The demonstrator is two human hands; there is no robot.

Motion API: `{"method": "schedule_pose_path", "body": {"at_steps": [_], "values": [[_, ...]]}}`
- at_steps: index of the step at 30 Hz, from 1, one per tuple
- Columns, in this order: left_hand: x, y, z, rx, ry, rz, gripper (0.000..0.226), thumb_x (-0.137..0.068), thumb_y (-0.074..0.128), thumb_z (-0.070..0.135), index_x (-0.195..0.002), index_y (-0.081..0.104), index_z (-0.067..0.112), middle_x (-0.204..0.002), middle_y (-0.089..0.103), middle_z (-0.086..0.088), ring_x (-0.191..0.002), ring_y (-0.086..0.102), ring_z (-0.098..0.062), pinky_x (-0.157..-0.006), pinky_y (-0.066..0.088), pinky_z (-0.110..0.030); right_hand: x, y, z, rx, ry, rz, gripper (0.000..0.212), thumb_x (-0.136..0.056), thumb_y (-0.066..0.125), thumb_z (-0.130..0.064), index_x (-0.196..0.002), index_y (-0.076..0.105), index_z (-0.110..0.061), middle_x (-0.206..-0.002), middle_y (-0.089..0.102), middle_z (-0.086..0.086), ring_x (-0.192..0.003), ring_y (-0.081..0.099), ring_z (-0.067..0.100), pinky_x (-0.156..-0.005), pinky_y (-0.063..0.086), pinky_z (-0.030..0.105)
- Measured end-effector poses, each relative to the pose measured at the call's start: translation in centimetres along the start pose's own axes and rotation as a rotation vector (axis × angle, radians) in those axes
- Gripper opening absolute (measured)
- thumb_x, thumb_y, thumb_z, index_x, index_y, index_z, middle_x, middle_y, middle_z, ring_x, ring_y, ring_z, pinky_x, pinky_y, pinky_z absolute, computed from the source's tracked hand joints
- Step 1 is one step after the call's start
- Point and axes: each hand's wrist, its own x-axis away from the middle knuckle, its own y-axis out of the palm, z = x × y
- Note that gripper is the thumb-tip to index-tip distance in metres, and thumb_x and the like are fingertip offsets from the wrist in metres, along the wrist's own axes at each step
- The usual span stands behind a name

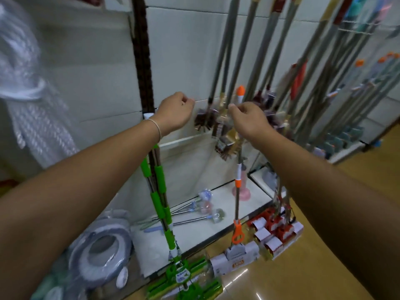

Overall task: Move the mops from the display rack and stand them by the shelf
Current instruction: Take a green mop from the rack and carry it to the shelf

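Nearest me, low on the floor, the green mop (pixel 164 204) stands against the shelf (pixel 227 204), its head down on the tiles and its handle rising almost straight up toward my left wrist. Just right of it the orange mop (pixel 237 191) stands the same way, head on the floor at the shelf's front edge, its orange tip poking up between my hands. Both look already placed.

Higher, my arms reach forward. My left hand (pixel 176 112) is curled, fingertips drawn together near the white back panel (pixel 108 72); I cannot tell whether it pinches anything, as blur hides the fingertips. My right hand (pixel 249 116) is loosely curled too, knuckles up, right in front of the orange mop's handle; whether it grips that handle or is just off it I cannot tell.

Beyond my hands hang the grey handles (pixel 229 61), a bundle running steeply up and away to the right, their lower ends bunched with brown tags just past my right fingers. So the next one lies ahead and to the right, long axis near upright, and I judge my right hand the nearer to take it.
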Motion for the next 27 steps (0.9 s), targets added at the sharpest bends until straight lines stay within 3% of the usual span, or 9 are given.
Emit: {"method": "schedule_pose_path", "body": {"at_steps": [1,4,9,13,16,20,24,27], "values": [[-0.1,-0.1,-0.7,-0.014,-0.036,0.029,0.036,-0.098,0.045,0.039,-0.107,0.062,0.009,-0.107,0.066,-0.011,-0.102,0.058,-0.029,-0.077,0.037,-0.027,-0.9,0.9,0.0,0.002,-0.019,-0.033,0.034,-0.096,0.049,-0.046,-0.095,0.063,-0.015,-0.089,0.063,0.002,-0.088,0.059,0.022,-0.081,0.048,0.031],[-0.2,-0.2,-2.3,-0.035,-0.135,0.112,0.034,-0.097,0.046,0.038,-0.103,0.062,0.009,-0.105,0.067,-0.013,-0.101,0.059,-0.031,-0.078,0.039,-0.028,-3.1,3.3,-0.1,-0.013,-0.100,-0.142,0.031,-0.096,0.051,-0.039,-0.096,0.068,-0.014,-0.079,0.063,-0.001,-0.077,0.058,0.015,-0.065,0.042,0.022],[1.2,0.2,-4.8,-0.034,-0.302,0.217,0.029,-0.098,0.046,0.036,-0.091,0.061,0.012,-0.091,0.063,-0.009,-0.096,0.059,-0.032,-0.071,0.037,-0.028,-5.4,8.0,0.7,-0.042,-0.145,-0.316,0.035,-0.095,0.053,-0.043,-0.106,0.068,-0.014,-0.100,0.066,0.003,-0.097,0.058,0.020,-0.082,0.040,0.025],[3.6,1.0,-8.0,-0.066,-0.462,0.234,0.035,-0.098,0.046,0.033,-0.100,0.063,0.002,-0.101,0.067,-0.018,-0.098,0.060,-0.034,-0.077,0.043,-0.033,-5.3,12.5,2.1,-0.065,-0.144,-0.435,0.036,-0.093,0.056,-0.042,-0.109,0.070,-0.012,-0.112,0.070,0.009,-0.107,0.062,0.027,-0.096,0.050,0.038],[5.4,1.9,-11.2,-0.071,-0.564,0.241,0.034,-0.098,0.047,0.032,-0.104,0.062,0.001,-0.104,0.066,-0.017,-0.098,0.060,-0.031,-0.072,0.038,-0.026,-4.6,15.9,3.5,-0.086,-0.132,-0.500,0.030,-0.094,0.056,-0.039,-0.102,0.069,-0.013,-0.099,0.070,0.007,-0.098,0.064,0.027,-0.087,0.053,0.037],[6.8,3.4,-15.8,-0.076,-0.661,0.189,0.033,-0.098,0.045,0.031,-0.103,0.062,0.003,-0.100,0.065,-0.016,-0.091,0.058,-0.030,-0.070,0.036,-0.028,-3.3,20.3,6.0,-0.084,-0.092,-0.614,0.019,-0.095,0.055,-0.032,-0.087,0.063,-0.017,-0.071,0.057,-0.007,-0.071,0.056,0.015,-0.070,0.040,0.025],[7.4,5.6,-20.4,-0.089,-0.721,0.155,0.034,-0.097,0.044,0.030,-0.097,0.064,0.002,-0.099,0.066,-0.017,-0.094,0.059,-0.031,-0.072,0.035,-0.026,-1.9,25.0,8.4,0.009,-0.056,-0.685,0.026,-0.095,0.054,-0.035,-0.092,0.067,-0.013,-0.079,0.062,0.000,-0.078,0.058,0.020,-0.071,0.038,0.024],[8.0,7.7,-23.8,-0.102,-0.750,0.123,0.035,-0.099,0.043,0.030,-0.087,0.060,0.003,-0.101,0.066,-0.022,-0.097,0.059,-0.035,-0.075,0.037,-0.029,-0.7,28.7,10.1,0.055,-0.036,-0.720,0.024,-0.094,0.054,-0.034,-0.083,0.063,-0.016,-0.084,0.062,0.005,-0.084,0.058,0.023,-0.072,0.038,0.025]]}}
